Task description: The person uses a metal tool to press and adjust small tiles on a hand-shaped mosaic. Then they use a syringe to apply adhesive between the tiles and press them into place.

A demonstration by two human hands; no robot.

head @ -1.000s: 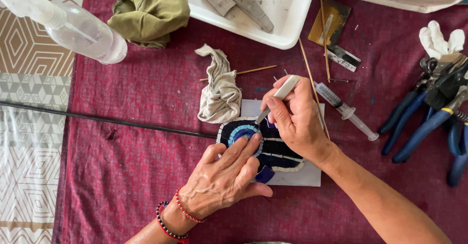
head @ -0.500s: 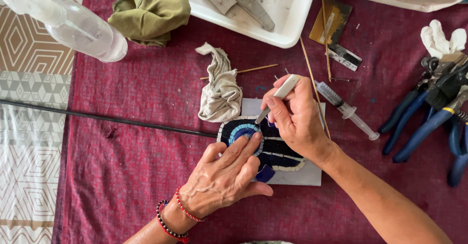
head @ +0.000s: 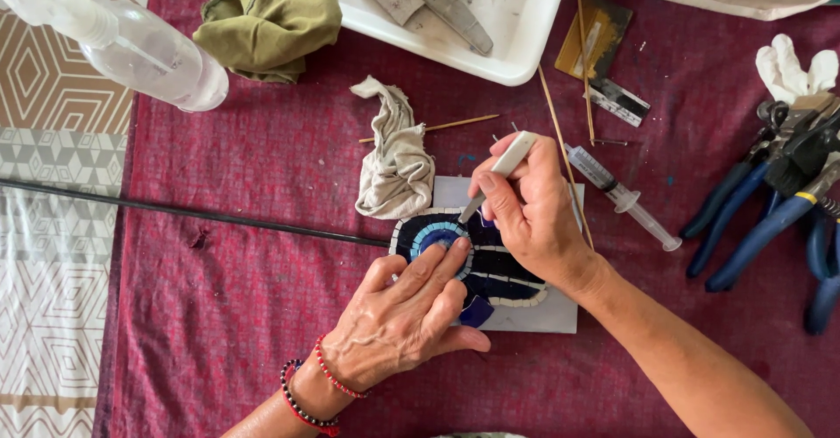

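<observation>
- left hand lies flat, fingers spread on the blue mosaic piece mid-worktop.
- right hand pinches a white tool, its tip at the mosaic's upper edge.
- crumpled rag touches the mosaic's left corner; syringe lies near on the right.
- open red cloth spreads to the left.

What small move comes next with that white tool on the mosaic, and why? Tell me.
Probably a short nudge or scrape with the tool tip along the joint beside the blue centre. The right hand holds the white tool pen-style, tip down on the mosaic piece, while the left hand lies flat on the tiles, bracing them. Exactly what the tip touches cannot be made out.
</observation>
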